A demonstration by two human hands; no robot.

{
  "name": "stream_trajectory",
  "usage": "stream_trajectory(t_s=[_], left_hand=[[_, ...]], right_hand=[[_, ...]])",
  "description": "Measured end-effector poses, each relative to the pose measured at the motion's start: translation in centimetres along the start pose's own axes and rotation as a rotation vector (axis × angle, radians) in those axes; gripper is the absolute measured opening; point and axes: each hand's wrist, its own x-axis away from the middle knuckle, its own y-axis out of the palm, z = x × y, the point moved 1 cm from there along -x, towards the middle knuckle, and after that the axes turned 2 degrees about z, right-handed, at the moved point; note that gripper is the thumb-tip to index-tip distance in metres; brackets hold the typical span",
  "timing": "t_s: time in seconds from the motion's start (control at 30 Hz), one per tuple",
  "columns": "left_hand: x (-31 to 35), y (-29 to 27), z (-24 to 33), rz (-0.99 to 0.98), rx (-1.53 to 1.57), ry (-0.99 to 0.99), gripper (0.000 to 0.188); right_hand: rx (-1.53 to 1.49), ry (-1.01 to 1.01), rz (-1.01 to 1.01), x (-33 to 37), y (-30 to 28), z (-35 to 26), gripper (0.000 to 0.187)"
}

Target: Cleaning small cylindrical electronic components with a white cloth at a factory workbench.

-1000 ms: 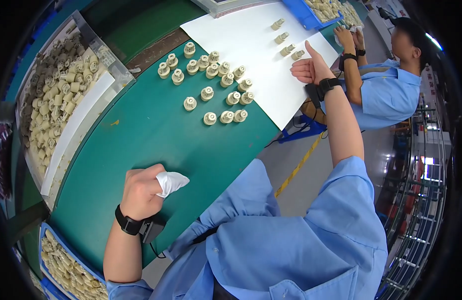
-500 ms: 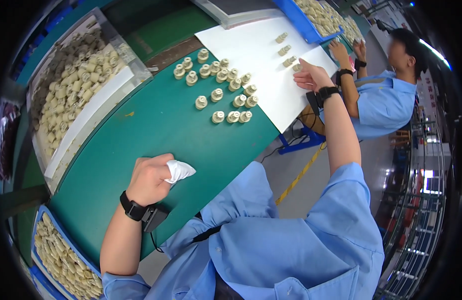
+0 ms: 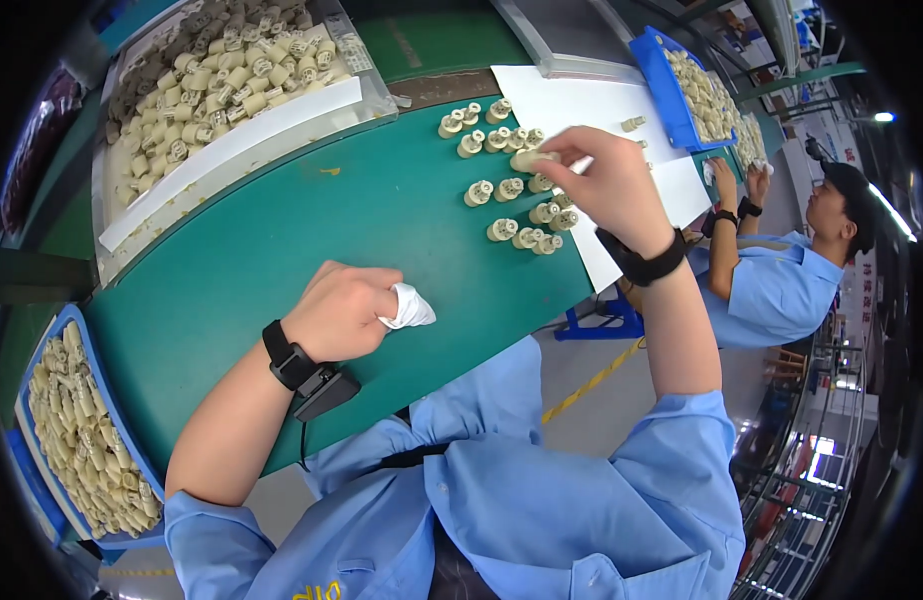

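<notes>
My left hand (image 3: 347,308) is closed above the green table (image 3: 282,240), gripping a crumpled white cloth (image 3: 412,307). Over the group of parts, my right hand (image 3: 612,185) pinches one small cream cylindrical part (image 3: 529,160) between thumb and fingers. That part looks tilted. Several more cream cylinders with narrower, metallic-looking tops, such as this upright part (image 3: 479,193), stand around it in loose rows. My right fingers hide some of them. Farther right, a cream part (image 3: 633,124) lies on the white sheet (image 3: 532,95).
At the back left, a clear-walled bin (image 3: 382,105) holds a heap of cream parts. A blue tray (image 3: 147,470) of parts sits at the lower left, and another blue tray (image 3: 672,95) at the far right. A co-worker (image 3: 782,265) in blue works at right.
My right hand has moved left from the white sheet to the standing parts and now pinches one. My left hand still grips the cloth. The whole view has shifted.
</notes>
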Motion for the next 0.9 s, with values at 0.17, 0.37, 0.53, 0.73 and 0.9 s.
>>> stream_trajectory(t_s=[0.17, 0.37, 0.53, 0.73, 0.9], left_hand=[[-0.5, -0.5, 0.9, 0.008, 0.002, 0.022, 0.015], [-0.6, -0.2, 0.6, -0.02, -0.022, 0.021, 0.017], [-0.5, -0.3, 0.6, -0.016, -0.024, 0.004, 0.02], [-0.9, -0.4, 1.2, -0.022, -0.016, 0.042, 0.023], [-1.4, -0.2, 1.7, 0.004, 0.019, 0.044, 0.024]], right_hand=[[0.306, -0.279, -0.069, -2.7, 3.1, 0.5, 0.014], [0.392, -0.343, -0.076, -3.0, 3.8, 0.8, 0.018], [0.195, -0.262, 0.13, -0.4, 0.5, 1.5, 0.015], [-0.371, 0.457, 0.574, 4.1, -4.3, 14.9, 0.033], [-0.693, 0.906, 0.541, 5.1, -4.8, 21.1, 0.05]])
